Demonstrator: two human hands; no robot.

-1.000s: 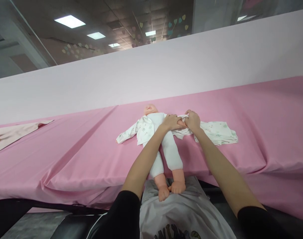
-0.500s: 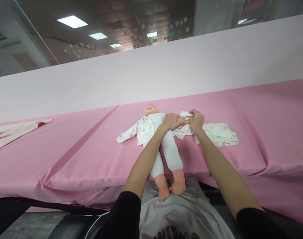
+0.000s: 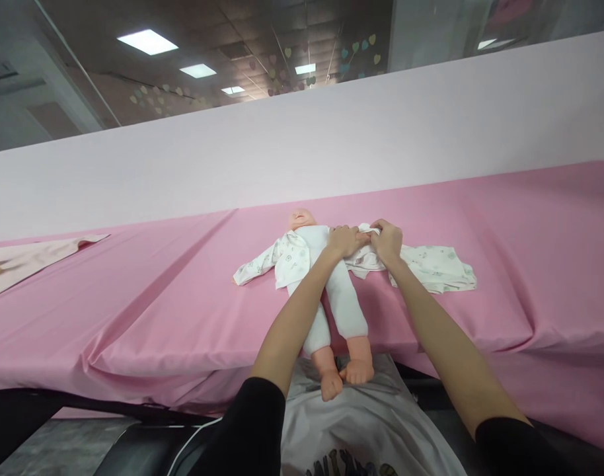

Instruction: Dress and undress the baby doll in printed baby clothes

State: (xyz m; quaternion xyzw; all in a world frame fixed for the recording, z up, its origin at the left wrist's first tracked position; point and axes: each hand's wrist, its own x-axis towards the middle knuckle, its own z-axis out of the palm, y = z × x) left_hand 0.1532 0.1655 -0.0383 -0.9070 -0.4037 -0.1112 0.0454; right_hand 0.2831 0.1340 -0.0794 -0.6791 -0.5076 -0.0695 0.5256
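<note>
A baby doll with a white cloth body lies on its back, its feet hanging past the table's front edge. One sleeve of a white printed baby shirt covers the doll's arm on the left side. My left hand is closed around the doll's other arm, near its hand. Just right of it, my right hand pinches the shirt's other sleeve, bunched at the doll's hand. The fingertips of both hands nearly meet, and the doll's fingers are partly hidden there.
Folded printed baby clothing lies right of my right hand. A pink cloth covers the table, with a pale mat at the far left. A white wall panel with glass above runs along the back.
My right hand has moved slightly left, bringing the bunched sleeve over the doll's hand and closer to my left hand. The doll's hand shows less than before.
</note>
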